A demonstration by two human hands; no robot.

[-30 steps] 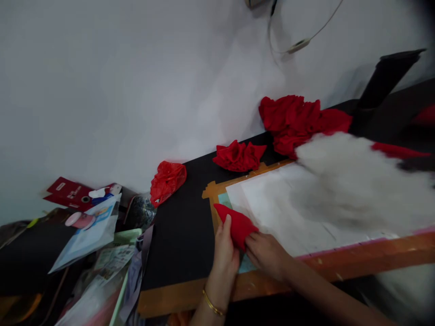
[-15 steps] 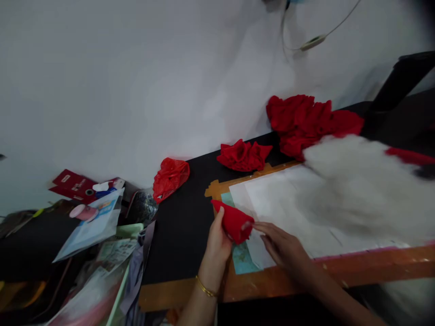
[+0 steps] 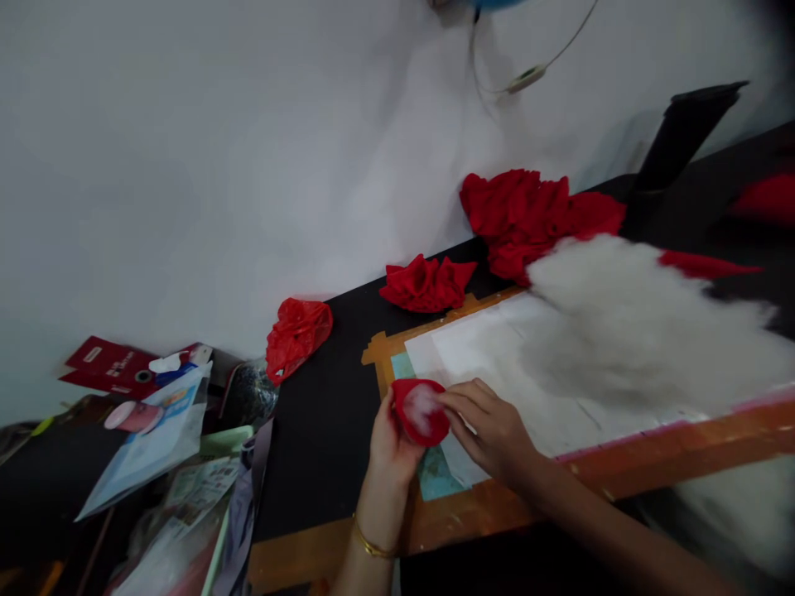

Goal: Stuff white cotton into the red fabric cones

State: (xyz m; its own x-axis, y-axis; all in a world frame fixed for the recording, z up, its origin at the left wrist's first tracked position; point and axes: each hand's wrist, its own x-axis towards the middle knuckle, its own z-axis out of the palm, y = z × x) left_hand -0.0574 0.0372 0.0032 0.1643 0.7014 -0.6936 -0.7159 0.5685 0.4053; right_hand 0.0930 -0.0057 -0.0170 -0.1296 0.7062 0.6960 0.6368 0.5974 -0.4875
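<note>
My left hand (image 3: 392,439) is wrapped round a red felt pouch (image 3: 405,418), its round mouth facing up toward me. White fluffy stuffing (image 3: 423,406) shows inside the mouth. At the right rim, the thumb and fingers of my right hand (image 3: 488,426) are pinched together on the edge of this stuffing. A large heap of loose white stuffing (image 3: 627,323) lies on the white sheet to the right of my hands.
Behind the white sheet (image 3: 478,356) sit a small red felt pile (image 3: 428,283) and a larger one (image 3: 527,215). A red plastic bag (image 3: 298,335) rests near the wall. At left stands a green bin (image 3: 245,439) with packets. Brown tape (image 3: 472,509) edges the work area.
The red felt pouch has turned, so its mouth now faces me and the white stuffing shows. My right hand has shifted slightly up and left at the rim. The view has swung slightly right.
</note>
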